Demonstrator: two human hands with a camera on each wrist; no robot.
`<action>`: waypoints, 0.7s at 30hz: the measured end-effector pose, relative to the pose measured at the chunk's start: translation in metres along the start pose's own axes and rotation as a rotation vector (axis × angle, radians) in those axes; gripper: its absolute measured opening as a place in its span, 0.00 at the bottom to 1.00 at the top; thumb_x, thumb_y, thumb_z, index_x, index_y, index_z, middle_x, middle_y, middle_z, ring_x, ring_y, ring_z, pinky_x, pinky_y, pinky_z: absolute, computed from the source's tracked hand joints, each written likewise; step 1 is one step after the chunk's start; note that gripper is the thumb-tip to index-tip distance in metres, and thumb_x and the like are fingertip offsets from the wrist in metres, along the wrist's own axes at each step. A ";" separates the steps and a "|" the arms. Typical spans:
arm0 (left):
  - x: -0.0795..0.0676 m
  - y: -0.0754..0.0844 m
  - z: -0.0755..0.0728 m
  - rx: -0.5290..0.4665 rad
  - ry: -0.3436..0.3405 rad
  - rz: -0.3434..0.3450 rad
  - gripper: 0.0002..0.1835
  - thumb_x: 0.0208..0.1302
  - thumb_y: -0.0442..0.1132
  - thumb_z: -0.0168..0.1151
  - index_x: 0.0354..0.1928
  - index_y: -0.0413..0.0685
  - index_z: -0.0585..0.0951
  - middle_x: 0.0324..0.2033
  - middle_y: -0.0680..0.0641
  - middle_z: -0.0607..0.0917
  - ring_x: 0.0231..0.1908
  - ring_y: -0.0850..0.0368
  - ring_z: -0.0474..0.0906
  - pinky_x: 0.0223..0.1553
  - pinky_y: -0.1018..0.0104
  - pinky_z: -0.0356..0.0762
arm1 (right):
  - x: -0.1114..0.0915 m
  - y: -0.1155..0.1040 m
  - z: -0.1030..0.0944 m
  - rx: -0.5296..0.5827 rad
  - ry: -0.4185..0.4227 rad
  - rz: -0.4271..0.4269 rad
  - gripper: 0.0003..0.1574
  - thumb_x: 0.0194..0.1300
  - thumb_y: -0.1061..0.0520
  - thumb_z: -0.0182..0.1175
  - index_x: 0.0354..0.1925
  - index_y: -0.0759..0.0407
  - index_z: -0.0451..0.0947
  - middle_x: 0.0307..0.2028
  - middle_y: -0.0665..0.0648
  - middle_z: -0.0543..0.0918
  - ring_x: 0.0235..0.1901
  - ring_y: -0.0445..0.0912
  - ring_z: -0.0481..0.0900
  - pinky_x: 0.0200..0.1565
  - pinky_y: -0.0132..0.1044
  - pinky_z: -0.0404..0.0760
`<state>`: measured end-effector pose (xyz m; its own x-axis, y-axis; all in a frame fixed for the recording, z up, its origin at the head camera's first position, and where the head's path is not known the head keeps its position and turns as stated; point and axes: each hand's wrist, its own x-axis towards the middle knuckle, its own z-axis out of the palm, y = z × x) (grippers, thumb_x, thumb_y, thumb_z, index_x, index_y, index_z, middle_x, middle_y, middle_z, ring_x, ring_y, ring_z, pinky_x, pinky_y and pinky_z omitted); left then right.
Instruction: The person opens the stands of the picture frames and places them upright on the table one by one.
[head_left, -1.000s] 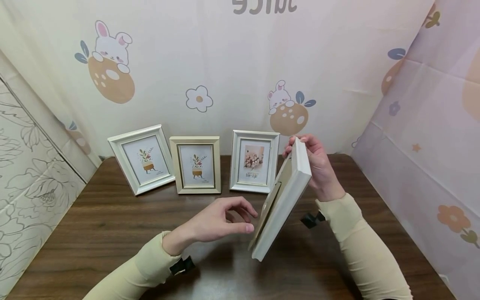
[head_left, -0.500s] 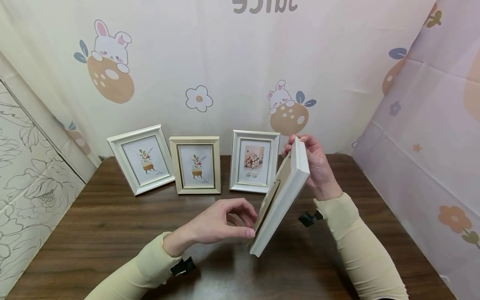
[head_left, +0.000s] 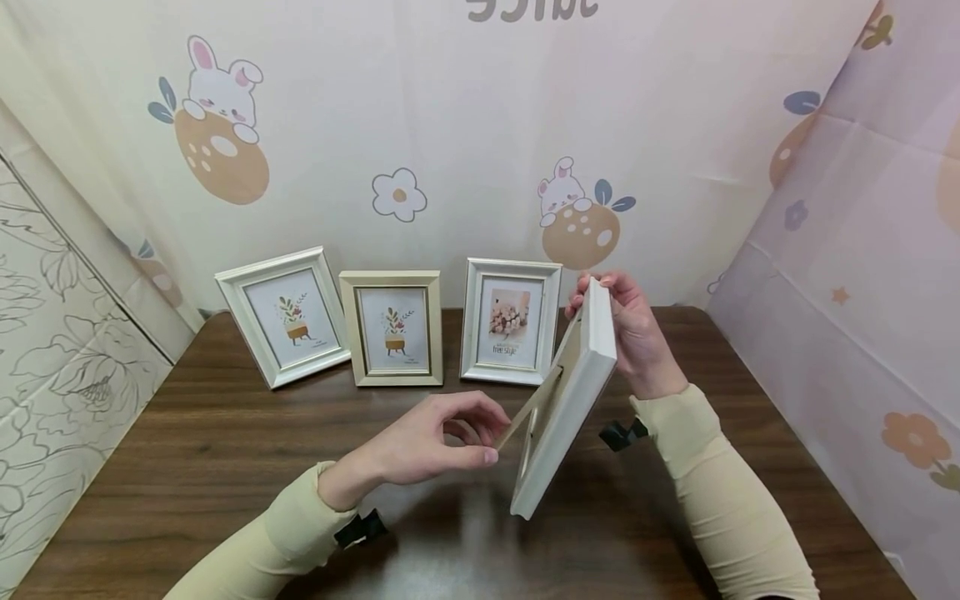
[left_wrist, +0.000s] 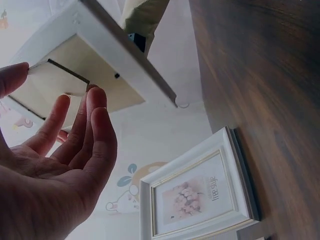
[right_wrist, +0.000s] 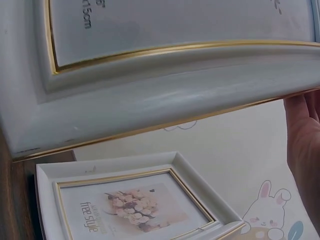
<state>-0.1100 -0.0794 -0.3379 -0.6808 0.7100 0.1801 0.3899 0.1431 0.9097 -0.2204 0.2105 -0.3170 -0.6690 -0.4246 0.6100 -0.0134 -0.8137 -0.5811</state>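
Note:
A large white picture frame [head_left: 564, 425] is held up at a slant above the table, its beige back facing left. My right hand [head_left: 636, 333] grips its upper end. My left hand [head_left: 435, 440] pinches the free end of the frame's easel stand [head_left: 527, 407], which is swung out from the backing. From the left wrist, the stand [left_wrist: 52, 82] shows between thumb and fingers. In the right wrist view the frame's front [right_wrist: 150, 107] has a gold inner line, and part of my right hand [right_wrist: 306, 135] shows at its edge.
Three smaller picture frames stand along the back of the brown table [head_left: 247, 467]: a white one [head_left: 333, 360] tilted at left, a beige one [head_left: 397, 379] and another white one [head_left: 472, 333]. A printed curtain [head_left: 450, 100] hangs behind, with more cloth at both sides.
The easel stand, lying near the back before, is now swung out to the left. My left hand has taken hold of its end, while my right hand keeps its grip.

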 end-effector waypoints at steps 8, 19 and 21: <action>-0.002 0.001 -0.006 0.049 0.024 0.031 0.14 0.65 0.40 0.65 0.52 0.50 0.81 0.38 0.52 0.83 0.41 0.57 0.80 0.41 0.62 0.81 | -0.001 -0.004 0.000 -0.032 0.012 0.061 0.08 0.71 0.70 0.54 0.44 0.65 0.80 0.46 0.64 0.82 0.45 0.53 0.82 0.51 0.44 0.81; -0.004 0.000 -0.006 0.072 0.035 0.023 0.14 0.67 0.42 0.64 0.53 0.52 0.81 0.39 0.53 0.83 0.42 0.57 0.80 0.42 0.61 0.82 | -0.005 -0.009 -0.001 0.000 -0.024 0.062 0.10 0.72 0.70 0.51 0.45 0.67 0.79 0.49 0.64 0.79 0.46 0.54 0.81 0.53 0.45 0.79; -0.004 -0.001 -0.006 0.066 0.041 0.019 0.14 0.67 0.42 0.65 0.53 0.52 0.81 0.40 0.53 0.83 0.42 0.56 0.80 0.42 0.61 0.81 | -0.006 -0.013 -0.001 -0.011 -0.017 0.053 0.10 0.72 0.70 0.51 0.45 0.67 0.78 0.48 0.64 0.79 0.47 0.54 0.81 0.53 0.44 0.79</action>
<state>-0.1112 -0.0864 -0.3372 -0.6975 0.6841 0.2135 0.4417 0.1759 0.8797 -0.2166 0.2237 -0.3139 -0.6562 -0.4742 0.5870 0.0139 -0.7854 -0.6189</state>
